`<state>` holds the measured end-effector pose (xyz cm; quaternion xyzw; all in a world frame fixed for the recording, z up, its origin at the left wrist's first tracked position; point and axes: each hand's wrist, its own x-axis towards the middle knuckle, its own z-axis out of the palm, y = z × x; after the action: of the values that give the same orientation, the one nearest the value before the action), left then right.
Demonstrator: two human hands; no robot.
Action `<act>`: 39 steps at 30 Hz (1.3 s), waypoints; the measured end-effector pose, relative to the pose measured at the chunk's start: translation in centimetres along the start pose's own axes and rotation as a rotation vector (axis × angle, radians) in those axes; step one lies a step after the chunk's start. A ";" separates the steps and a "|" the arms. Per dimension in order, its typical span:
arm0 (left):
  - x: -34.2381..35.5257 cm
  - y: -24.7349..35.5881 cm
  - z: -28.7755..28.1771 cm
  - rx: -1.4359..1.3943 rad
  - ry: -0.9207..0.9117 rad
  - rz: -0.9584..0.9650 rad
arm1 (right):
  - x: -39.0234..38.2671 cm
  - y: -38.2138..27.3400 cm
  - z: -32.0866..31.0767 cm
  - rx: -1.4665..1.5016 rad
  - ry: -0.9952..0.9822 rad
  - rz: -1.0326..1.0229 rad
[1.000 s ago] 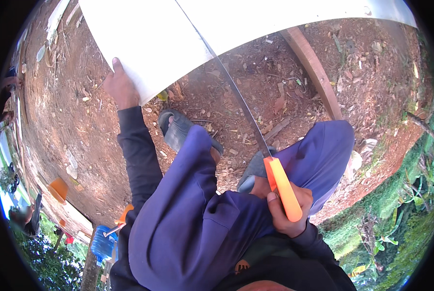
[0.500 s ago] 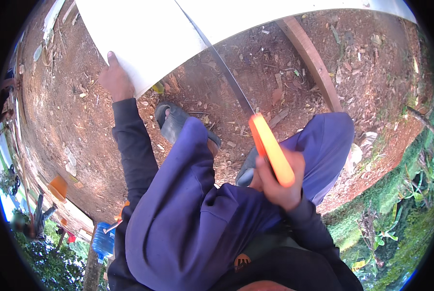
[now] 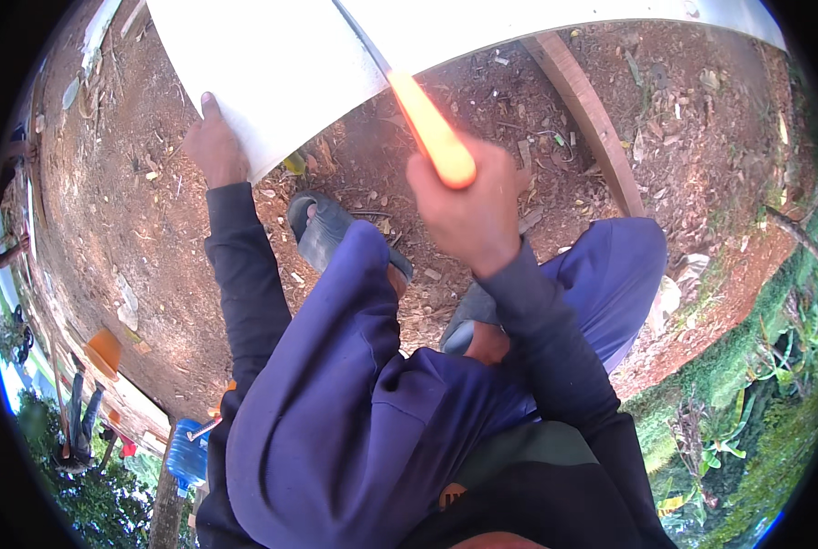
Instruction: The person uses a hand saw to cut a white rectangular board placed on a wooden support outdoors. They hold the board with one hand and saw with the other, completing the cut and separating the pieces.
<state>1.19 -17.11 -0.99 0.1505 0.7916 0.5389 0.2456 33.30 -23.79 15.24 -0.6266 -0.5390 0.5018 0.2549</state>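
Orange-handled saw [image 3: 432,128] clasped by right grip [image 3: 469,209], upper centre, blade [image 3: 365,41] crossing edge of white panel [image 3: 272,82], panel's left side held by left grip [image 3: 217,152], upper left.

Bare reddish-brown dirt ground [image 3: 166,256], strewn with dry leaves [image 3: 695,266] and wood chips [image 3: 432,274], lies in bright daylight. Green grass [image 3: 697,389] lines its right edge, with broad-leaved plants [image 3: 736,428] beyond; past its left edge stand leafy trees [image 3: 93,503].
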 end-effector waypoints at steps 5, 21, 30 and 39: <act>0.6 -1.5 -1.5 0.143 0.013 0.040 | -10.4 0.6 -5.1 -0.009 -0.125 0.044; 1.1 -2.5 -0.9 0.103 -0.034 0.009 | -6.0 -0.8 -3.2 -0.063 -0.013 0.008; 1.0 -2.6 -1.0 0.200 0.015 0.030 | -11.9 0.6 -5.9 -0.075 -0.060 -0.027; 1.3 -2.0 -1.5 0.112 -0.019 -0.020 | -8.6 1.5 -2.8 -0.029 -0.099 0.019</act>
<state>-0.66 -18.31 -2.67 0.1612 0.8195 0.4899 0.2498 37.17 -31.58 17.97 -0.6098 -0.5523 0.5267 0.2140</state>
